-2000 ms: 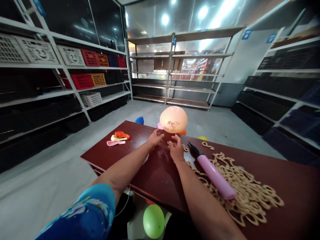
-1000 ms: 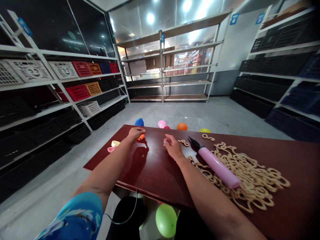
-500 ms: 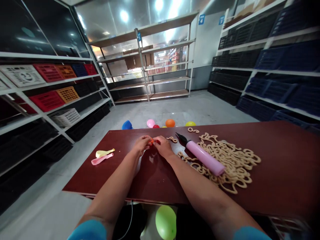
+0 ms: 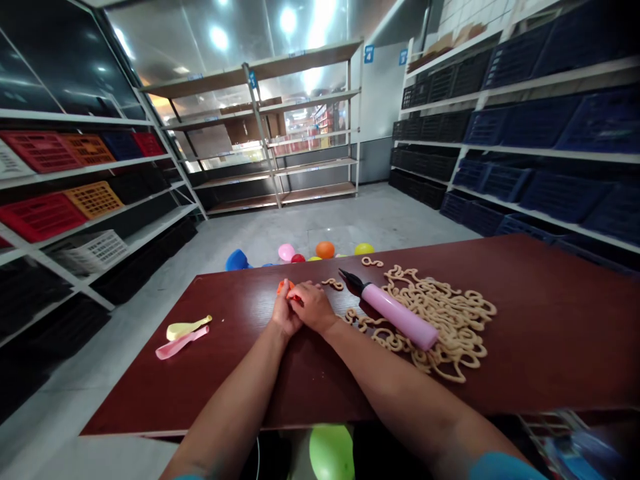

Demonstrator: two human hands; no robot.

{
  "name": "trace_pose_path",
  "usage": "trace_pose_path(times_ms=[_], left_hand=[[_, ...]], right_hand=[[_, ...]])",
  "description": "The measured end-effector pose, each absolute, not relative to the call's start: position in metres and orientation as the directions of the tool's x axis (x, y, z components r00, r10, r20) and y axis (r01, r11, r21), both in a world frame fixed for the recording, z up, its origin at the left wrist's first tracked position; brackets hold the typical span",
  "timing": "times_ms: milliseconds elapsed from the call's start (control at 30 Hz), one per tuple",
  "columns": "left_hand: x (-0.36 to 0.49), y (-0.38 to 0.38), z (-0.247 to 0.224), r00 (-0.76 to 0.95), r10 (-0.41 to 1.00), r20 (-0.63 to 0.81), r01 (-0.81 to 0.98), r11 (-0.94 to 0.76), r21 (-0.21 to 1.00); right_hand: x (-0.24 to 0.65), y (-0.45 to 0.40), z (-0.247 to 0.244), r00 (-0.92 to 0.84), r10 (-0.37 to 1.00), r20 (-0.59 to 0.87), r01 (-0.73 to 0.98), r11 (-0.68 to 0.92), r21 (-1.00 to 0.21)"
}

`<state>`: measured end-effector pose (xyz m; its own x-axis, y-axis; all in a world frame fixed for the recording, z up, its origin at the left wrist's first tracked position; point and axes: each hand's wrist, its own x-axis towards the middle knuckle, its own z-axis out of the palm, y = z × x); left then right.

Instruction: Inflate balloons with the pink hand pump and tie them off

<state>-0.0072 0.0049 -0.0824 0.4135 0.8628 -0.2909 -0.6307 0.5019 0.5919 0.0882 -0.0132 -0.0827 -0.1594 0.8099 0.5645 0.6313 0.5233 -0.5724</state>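
Near the table's far edge, my left hand and my right hand meet, closed around a small orange-red balloon that is limp and partly hidden by the fingers. Right of my right hand lies a pink pump with a black nozzle, resting on a pile of tan looped cord. Two short pieces of the cord lie apart from the pile, near the nozzle. Flat yellow and pink balloons lie at the table's left.
The dark red table spans the view. Beyond its far edge are inflated balloons, among them an orange one and a blue one. A green balloon is below the near edge. Shelves with crates stand on both sides.
My hands have come closer together, the right now overlapping the left, with the orange-red balloon still between them. The whole view has shifted, and the table appears turned.
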Motion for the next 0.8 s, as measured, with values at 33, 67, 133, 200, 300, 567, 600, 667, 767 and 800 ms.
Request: trace_pose_path(times_ms=[33, 67, 133, 200, 300, 567, 600, 667, 767, 800], left_hand=[[-0.009, 0.008, -0.084, 0.421, 0.874, -0.244, -0.658, 0.480, 0.581], [-0.012, 0.011, -0.086, 0.409, 0.887, -0.214, -0.685, 0.453, 0.571], [-0.015, 0.019, -0.087, 0.332, 0.921, -0.202, -0.746, 0.388, 0.541], [-0.018, 0.027, -0.087, 0.240, 0.941, -0.237, -0.804, 0.330, 0.495], [-0.021, 0.032, -0.087, 0.161, 0.955, -0.250, -0.855, 0.261, 0.448], [-0.030, 0.024, -0.080, 0.278, 0.951, -0.137, -0.860, 0.310, 0.405], [-0.031, 0.024, -0.079, 0.278, 0.950, -0.141, -0.866, 0.312, 0.390], [-0.031, 0.025, -0.079, 0.273, 0.949, -0.157, -0.877, 0.313, 0.365], [-0.030, 0.027, -0.081, 0.256, 0.949, -0.185, -0.890, 0.306, 0.339], [-0.030, 0.028, -0.082, 0.246, 0.950, -0.191, -0.894, 0.299, 0.334]], right_hand=[[0.088, -0.015, -0.083, -0.196, 0.801, 0.566, 0.641, 0.541, -0.544], [0.088, -0.016, -0.082, -0.227, 0.789, 0.570, 0.645, 0.561, -0.519], [0.089, -0.019, -0.078, -0.261, 0.772, 0.579, 0.645, 0.586, -0.491], [0.092, -0.022, -0.068, -0.244, 0.772, 0.587, 0.655, 0.578, -0.487], [0.100, -0.026, -0.040, -0.163, 0.788, 0.594, 0.690, 0.521, -0.503], [0.196, -0.060, 0.008, 0.048, 0.932, 0.358, 0.931, 0.088, -0.354], [0.210, -0.069, 0.003, 0.100, 0.947, 0.305, 0.954, -0.004, -0.300], [0.232, -0.088, -0.011, 0.183, 0.963, 0.198, 0.970, -0.144, -0.197], [0.247, -0.110, -0.032, 0.193, 0.970, 0.148, 0.979, -0.180, -0.100], [0.248, -0.115, -0.037, 0.186, 0.970, 0.158, 0.982, -0.177, -0.070]])
